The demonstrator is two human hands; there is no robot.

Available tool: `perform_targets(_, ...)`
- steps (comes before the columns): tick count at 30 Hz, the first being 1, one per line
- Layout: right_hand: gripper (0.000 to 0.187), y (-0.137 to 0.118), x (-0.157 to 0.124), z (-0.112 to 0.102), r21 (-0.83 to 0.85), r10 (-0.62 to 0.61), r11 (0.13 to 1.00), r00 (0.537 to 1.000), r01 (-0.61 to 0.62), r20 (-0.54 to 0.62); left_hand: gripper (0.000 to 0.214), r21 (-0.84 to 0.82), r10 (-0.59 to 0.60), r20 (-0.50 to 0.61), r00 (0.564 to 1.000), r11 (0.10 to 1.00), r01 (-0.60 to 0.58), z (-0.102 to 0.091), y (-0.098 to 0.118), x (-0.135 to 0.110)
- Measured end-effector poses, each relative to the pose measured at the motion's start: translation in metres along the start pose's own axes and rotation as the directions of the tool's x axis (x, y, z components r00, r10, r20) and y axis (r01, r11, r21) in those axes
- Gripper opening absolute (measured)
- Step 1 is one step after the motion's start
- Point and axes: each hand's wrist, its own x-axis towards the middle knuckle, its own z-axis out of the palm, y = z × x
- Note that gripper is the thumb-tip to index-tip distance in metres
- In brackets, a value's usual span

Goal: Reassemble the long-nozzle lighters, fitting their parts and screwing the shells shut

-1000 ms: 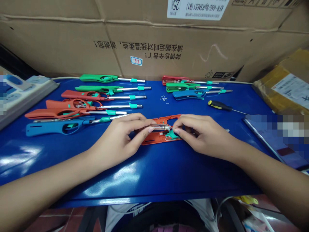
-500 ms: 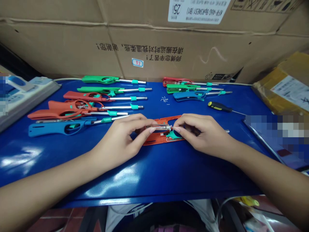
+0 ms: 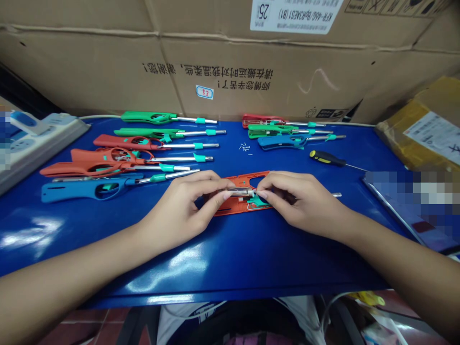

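Between the thumb and fingers of my left hand [image 3: 192, 203] is a clear lighter fuel tank [image 3: 239, 191], lying sideways above an opened orange lighter casing [image 3: 230, 207]. My right hand [image 3: 298, 199] is closed in a pinch at the tank's right end, by its small pale valve; whether the fingertips grip the valve or a tiny part there is hidden. A teal trigger piece [image 3: 258, 201] with a thin white wire sits in the casing below the tank. Past my right hand, the tip of a metal lighter tube [image 3: 337, 195] shows.
Several green, red and blue lighters [image 3: 138, 117] lie at the left. Three opened lighters [image 3: 280, 142] rest at the back right, near small white pins [image 3: 245, 147] and a screwdriver [image 3: 325, 157]. A power strip [image 3: 43, 139] stands far left; a cardboard box [image 3: 215, 57] walls the back.
Both hands stay almost in place over the orange casing. The tank and the right fingertips have shifted only slightly.
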Motion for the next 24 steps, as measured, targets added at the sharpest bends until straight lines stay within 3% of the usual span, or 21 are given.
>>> perform_targets(15,0.014,-0.0014,0.0006,0.0052,0.038,0.033,0.999,0.999,-0.032,-0.017,0.022,-0.098,-0.132,0.029,0.991,0.986,0.134,0.0022,0.0003,-0.0003)
perform_targets(19,0.012,-0.0013,0.0014,0.0048,0.031,0.036,0.999,0.997,-0.034,-0.070,0.022,-0.082,-0.174,0.041,0.984,0.981,0.177,0.0021,0.0011,-0.0006)
perform_targets(24,0.010,-0.0016,0.0016,0.0044,0.033,0.028,0.999,0.993,-0.025,-0.119,0.025,0.034,-0.094,0.033,0.995,0.995,0.093,0.0021,0.0007,0.0011)
